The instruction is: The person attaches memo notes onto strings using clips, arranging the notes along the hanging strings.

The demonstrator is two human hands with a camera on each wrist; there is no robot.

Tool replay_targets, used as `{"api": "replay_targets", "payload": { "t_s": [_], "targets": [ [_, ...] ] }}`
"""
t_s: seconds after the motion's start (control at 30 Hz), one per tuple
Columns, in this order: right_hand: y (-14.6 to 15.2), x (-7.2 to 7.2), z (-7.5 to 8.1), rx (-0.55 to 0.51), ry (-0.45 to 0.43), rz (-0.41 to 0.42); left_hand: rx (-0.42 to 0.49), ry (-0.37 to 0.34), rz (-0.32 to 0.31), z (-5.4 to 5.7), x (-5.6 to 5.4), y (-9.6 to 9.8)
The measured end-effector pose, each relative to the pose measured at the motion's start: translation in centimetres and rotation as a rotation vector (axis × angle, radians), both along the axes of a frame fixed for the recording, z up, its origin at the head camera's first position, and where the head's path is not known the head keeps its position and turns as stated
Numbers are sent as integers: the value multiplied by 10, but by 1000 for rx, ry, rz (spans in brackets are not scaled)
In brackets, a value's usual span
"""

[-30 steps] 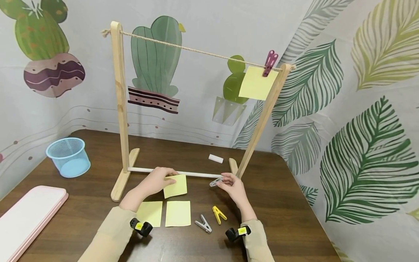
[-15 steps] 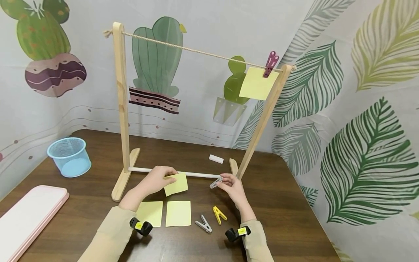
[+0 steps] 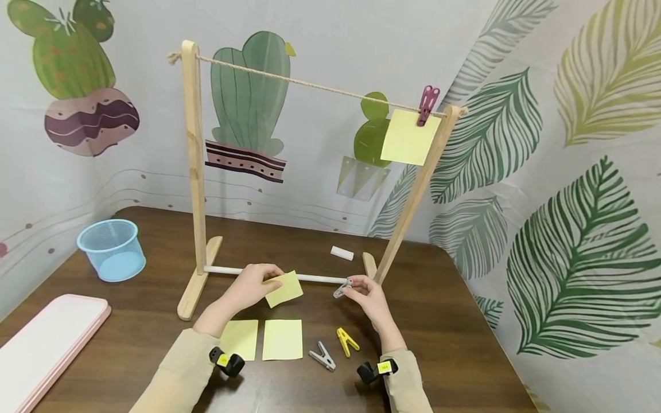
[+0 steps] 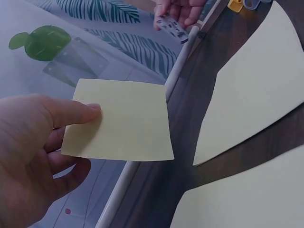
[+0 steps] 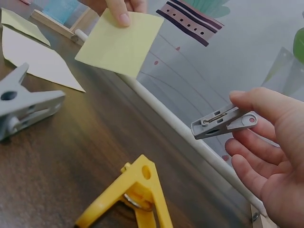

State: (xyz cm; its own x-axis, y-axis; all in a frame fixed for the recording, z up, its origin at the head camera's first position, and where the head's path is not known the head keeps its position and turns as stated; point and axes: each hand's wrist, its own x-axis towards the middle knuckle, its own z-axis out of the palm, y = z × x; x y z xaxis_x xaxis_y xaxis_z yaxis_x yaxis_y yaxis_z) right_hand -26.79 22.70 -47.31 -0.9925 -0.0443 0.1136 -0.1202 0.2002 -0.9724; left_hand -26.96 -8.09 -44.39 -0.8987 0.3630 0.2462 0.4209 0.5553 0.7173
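Dark wood grain covered the table [image 3: 444, 321], backed by a pale cloth [image 3: 320, 34] printed with cacti and leaves. Above the table, near the white rod [image 3: 320, 278], the left hand [image 3: 255, 285] pinched a yellow sticky note [image 4: 128, 123] by one side, its thumb across the face. That square was thin, blank and tilted, its corners crisp. Opposite, the right hand [image 3: 369, 295] gripped a light grey clothespin [image 5: 216, 124] between thumb and fingers, its metal spring and a round handle hole showing. Nearer the person lay two flat notes [image 3: 283, 339], a second grey clothespin [image 3: 324, 358] and a yellow clothespin [image 3: 346, 342]. Overhead, a purple clothespin [image 3: 427, 106] fixed another square [image 3: 410, 137] to the rope [image 3: 310, 85].
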Motion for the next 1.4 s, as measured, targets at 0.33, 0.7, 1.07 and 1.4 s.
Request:
{"api": "replay_targets", "payload": {
  "t_s": [0.33,0.7,1.07,1.4],
  "targets": [
    [1,2,4,-43,17,26,28,31,13,0,2,10],
    [0,0,21,9,71,70,57,80,94,5,4,22],
    [3,0,54,39,124,59,150,77,150,9,-1,26],
    [9,-4,79,85,207,90,184,13,111,24,-8,23]
  ]
}}
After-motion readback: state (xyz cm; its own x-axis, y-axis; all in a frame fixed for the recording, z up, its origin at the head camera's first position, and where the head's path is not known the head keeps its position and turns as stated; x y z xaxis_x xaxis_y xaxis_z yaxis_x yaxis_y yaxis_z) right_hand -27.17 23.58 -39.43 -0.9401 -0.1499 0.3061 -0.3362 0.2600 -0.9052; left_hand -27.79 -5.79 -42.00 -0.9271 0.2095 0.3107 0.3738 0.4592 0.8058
